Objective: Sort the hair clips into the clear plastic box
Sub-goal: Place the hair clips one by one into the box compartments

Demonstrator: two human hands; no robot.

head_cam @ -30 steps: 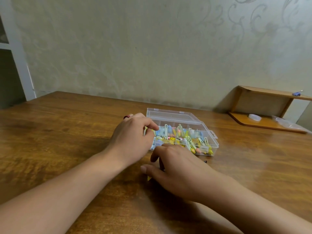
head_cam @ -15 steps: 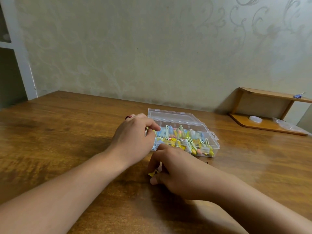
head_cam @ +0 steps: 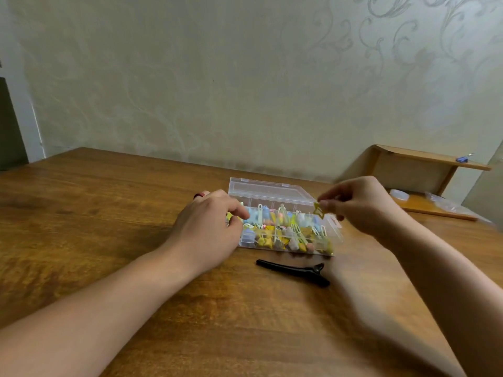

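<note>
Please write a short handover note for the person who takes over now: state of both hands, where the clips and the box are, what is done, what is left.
Left hand: rests at the left end of the box; grip unclear.
Right hand: pinches a yellow star clip above the box's right end.
Box: open on the table, lid folded back, compartments holding many coloured clips.
Black clip: on the table in front of the box.
Done: most clips are in.
Left: drop in the star clip, then the black clip.

Both bare forearms extended forward, left hand (head_cam: 208, 225) lowered, fingers curled, knuckles up, right hand (head_cam: 362, 206) raised higher to its right, fingertips (head_cam: 325, 204) pinched together
</note>
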